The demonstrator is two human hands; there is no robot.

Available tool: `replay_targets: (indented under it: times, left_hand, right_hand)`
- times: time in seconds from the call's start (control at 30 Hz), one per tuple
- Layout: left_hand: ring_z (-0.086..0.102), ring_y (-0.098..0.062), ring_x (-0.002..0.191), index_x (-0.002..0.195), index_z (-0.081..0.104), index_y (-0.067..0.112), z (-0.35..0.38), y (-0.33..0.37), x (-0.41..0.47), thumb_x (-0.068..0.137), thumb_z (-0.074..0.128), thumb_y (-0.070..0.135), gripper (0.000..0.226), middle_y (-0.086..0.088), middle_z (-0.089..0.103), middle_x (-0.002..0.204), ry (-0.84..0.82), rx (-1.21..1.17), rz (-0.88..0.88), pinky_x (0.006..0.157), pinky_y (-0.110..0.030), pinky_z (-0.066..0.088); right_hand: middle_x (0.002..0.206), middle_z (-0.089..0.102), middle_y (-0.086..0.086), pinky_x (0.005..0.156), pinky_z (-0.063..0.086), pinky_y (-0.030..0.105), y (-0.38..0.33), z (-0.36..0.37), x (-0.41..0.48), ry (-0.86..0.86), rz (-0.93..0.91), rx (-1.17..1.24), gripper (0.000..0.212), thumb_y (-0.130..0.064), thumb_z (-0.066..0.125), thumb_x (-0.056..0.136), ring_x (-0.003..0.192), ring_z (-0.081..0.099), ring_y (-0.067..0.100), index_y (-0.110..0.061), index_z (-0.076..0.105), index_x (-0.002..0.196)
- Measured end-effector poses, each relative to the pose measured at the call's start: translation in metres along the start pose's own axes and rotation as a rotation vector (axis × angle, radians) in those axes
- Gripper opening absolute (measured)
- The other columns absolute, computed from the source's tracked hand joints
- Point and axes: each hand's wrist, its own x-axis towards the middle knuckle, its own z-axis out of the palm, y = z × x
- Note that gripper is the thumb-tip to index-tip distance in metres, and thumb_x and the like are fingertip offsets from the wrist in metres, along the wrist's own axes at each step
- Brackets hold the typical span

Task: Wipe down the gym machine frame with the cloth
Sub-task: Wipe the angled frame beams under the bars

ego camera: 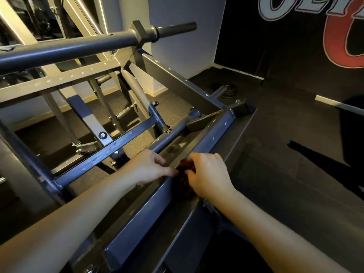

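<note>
A dark red-brown cloth [184, 181] lies bunched on the square blue-grey beam [216, 133] of the gym machine frame [110, 148]. The right hand [208, 174] sits over the beam, its fingers [197, 160] curled round the cloth. The left hand [149, 167] reaches in from the beam's inner side, its thumb tip meeting the cloth. Whether it pinches the cloth cannot be told.
</note>
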Motion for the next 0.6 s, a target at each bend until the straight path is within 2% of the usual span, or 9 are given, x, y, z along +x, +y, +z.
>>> replay_targets:
  times: [0.07,0.13,0.2,0.27,0.3,0.37,0.43,0.5,0.6]
  left_hand:
    - [0.057,-0.008,0.072,0.094,0.078,0.018,-0.001,0.003,0.007,0.078,0.079,0.052,0.037,0.008,0.061,0.072,-0.048,0.011,0.008,0.077,-0.036,0.052]
    - [0.061,-0.010,0.079,0.085,0.077,0.023,0.000,0.003,0.012,0.071,0.080,0.059,0.039,0.006,0.066,0.078,-0.049,0.003,0.007,0.090,-0.044,0.055]
    - [0.064,-0.011,0.098,0.089,0.078,0.025,0.003,0.006,0.016,0.068,0.083,0.061,0.041,0.005,0.073,0.099,-0.024,-0.017,-0.019,0.102,-0.046,0.051]
    - [0.063,-0.012,0.106,0.093,0.079,0.023,0.006,0.009,0.016,0.072,0.084,0.053,0.037,0.005,0.072,0.112,-0.015,-0.028,-0.064,0.105,-0.041,0.047]
    - [0.063,-0.014,0.107,0.092,0.078,0.022,0.007,0.010,0.016,0.073,0.085,0.051,0.035,0.005,0.071,0.111,-0.012,-0.033,-0.083,0.104,-0.039,0.047]
    - [0.066,-0.023,0.104,0.085,0.077,0.024,0.008,0.011,0.014,0.073,0.085,0.050,0.030,-0.002,0.072,0.098,-0.003,-0.047,-0.085,0.103,-0.043,0.049]
    - [0.066,-0.021,0.101,0.087,0.077,0.023,0.010,0.013,0.015,0.075,0.084,0.051,0.031,-0.002,0.072,0.098,0.012,-0.056,-0.078,0.102,-0.044,0.051]
    - [0.066,-0.010,0.097,0.093,0.078,0.021,0.012,0.019,0.021,0.078,0.081,0.051,0.034,0.004,0.072,0.100,0.031,-0.045,-0.066,0.095,-0.037,0.053]
    - [0.059,-0.007,0.069,0.081,0.075,0.015,0.013,0.037,0.038,0.084,0.078,0.047,0.032,0.007,0.064,0.068,0.004,-0.008,-0.027,0.069,-0.024,0.047]
  right_hand:
    - [0.103,0.066,-0.007,0.101,0.043,0.037,0.005,-0.004,0.008,0.015,-0.039,-0.040,0.022,-0.034,0.065,0.096,0.098,0.061,0.014,-0.026,0.062,0.116]
    - [0.103,0.064,-0.005,0.101,0.043,0.038,0.027,-0.015,0.030,0.023,-0.023,-0.088,0.024,-0.032,0.065,0.095,0.098,0.060,0.015,-0.025,0.061,0.117]
    - [0.100,0.063,-0.003,0.100,0.043,0.040,0.059,-0.029,0.063,0.055,0.052,-0.143,0.023,-0.030,0.066,0.094,0.096,0.060,0.017,-0.023,0.061,0.115]
    - [0.095,0.064,0.001,0.100,0.044,0.043,0.085,-0.044,0.095,0.106,0.172,-0.188,0.020,-0.027,0.067,0.093,0.092,0.061,0.020,-0.018,0.062,0.110]
    - [0.093,0.065,0.003,0.102,0.044,0.045,0.092,-0.050,0.107,0.128,0.227,-0.195,0.019,-0.026,0.068,0.092,0.091,0.062,0.023,-0.015,0.063,0.107]
    - [0.094,0.068,0.005,0.102,0.044,0.045,0.098,-0.053,0.115,0.175,0.279,-0.196,0.019,-0.025,0.069,0.091,0.092,0.064,0.025,-0.014,0.063,0.104]
    - [0.101,0.068,0.004,0.100,0.045,0.042,0.090,-0.046,0.101,0.172,0.254,-0.157,0.020,-0.026,0.069,0.092,0.097,0.063,0.022,-0.015,0.064,0.108]
    - [0.104,0.066,0.000,0.100,0.048,0.040,0.072,-0.033,0.076,0.088,0.139,-0.069,0.023,-0.027,0.067,0.094,0.099,0.063,0.017,-0.019,0.063,0.115]
    - [0.101,0.066,-0.006,0.098,0.048,0.036,0.048,-0.021,0.044,0.016,-0.045,-0.016,0.019,-0.030,0.066,0.095,0.093,0.060,0.012,-0.024,0.064,0.113]
